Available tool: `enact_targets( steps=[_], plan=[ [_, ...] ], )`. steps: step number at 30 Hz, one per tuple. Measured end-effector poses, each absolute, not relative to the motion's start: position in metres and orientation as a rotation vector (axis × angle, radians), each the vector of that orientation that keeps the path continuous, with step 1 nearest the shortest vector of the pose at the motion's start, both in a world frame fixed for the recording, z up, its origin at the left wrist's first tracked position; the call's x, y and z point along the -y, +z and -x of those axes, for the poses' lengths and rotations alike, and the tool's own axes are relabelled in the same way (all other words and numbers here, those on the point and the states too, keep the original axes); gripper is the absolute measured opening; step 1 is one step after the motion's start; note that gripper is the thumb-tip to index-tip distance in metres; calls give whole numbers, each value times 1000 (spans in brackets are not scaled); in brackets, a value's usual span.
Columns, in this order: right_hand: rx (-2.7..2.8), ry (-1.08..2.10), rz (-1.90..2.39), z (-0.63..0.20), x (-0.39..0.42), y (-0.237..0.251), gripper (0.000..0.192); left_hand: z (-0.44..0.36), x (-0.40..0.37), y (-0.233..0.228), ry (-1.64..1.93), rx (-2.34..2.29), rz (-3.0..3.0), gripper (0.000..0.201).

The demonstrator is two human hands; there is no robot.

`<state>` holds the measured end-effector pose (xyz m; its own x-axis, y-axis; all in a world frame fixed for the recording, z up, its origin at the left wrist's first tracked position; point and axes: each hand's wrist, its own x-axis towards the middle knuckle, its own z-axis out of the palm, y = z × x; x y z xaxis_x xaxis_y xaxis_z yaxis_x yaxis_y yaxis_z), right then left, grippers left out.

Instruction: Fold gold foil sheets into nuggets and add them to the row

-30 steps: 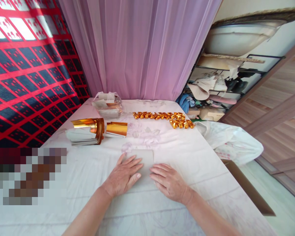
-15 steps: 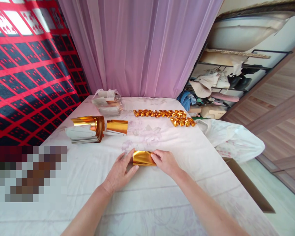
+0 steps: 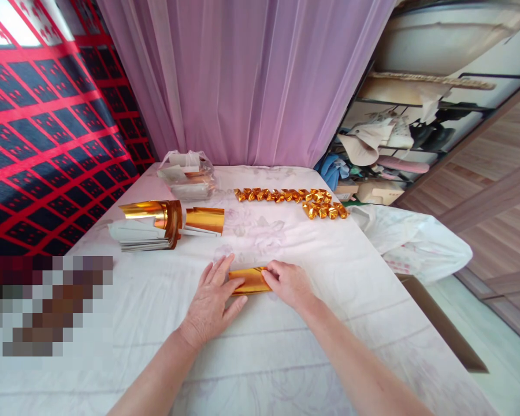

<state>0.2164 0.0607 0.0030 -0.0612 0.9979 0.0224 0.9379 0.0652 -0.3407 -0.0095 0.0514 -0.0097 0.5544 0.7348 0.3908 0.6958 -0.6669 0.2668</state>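
A folded strip of gold foil paper (image 3: 250,280) lies on the white cloth-covered table (image 3: 286,358) right in front of me. My left hand (image 3: 212,300) presses its left end flat with the fingers spread. My right hand (image 3: 288,283) pinches and presses its right end. Farther back on the left sits a stack of gold foil sheets (image 3: 149,225), some curled up, with another gold sheet (image 3: 205,220) beside it. A row of small folded gold pieces (image 3: 292,199) runs across the far side of the table.
A clear plastic bag of paper (image 3: 186,180) rests at the back left. A purple curtain (image 3: 242,81) hangs behind the table, a red and black patterned cloth (image 3: 39,144) at left. A white plastic bag (image 3: 411,245) droops off the right edge, beside a cluttered shelf (image 3: 394,150).
A second ago both palms lay flat on a pale sheet. The sheet has since been folded over, gold side out, into a narrow strip, and both hands now press its ends.
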Motion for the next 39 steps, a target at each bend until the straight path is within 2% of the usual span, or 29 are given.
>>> enact_targets(
  steps=[6, 10, 19, 24, 27, 39],
  plan=[
    [2065, 300, 2014, -214, -59, -1, 20, 4, -45, -9, 580, -1085, -2934, 50],
    [2055, 285, 2044, -214, -59, -2, 20, -3, -42, -14, 555, -1086, -2929, 55],
    [1915, 341, 1900, -220, -57, -12, 12, -6, -41, -21, 503, -1153, -2901, 59],
    [2050, 72, 1465, -226, -49, -8, 18, -5, -41, -19, 479, -1158, -2910, 60],
    [2180, 24, 1325, -225, -44, -4, 21, -5, -40, -16, 473, -1158, -2906, 61],
    [2318, -85, 1337, -225, -34, -14, 26, -5, -38, -14, 451, -1154, -2880, 57]
  ],
)
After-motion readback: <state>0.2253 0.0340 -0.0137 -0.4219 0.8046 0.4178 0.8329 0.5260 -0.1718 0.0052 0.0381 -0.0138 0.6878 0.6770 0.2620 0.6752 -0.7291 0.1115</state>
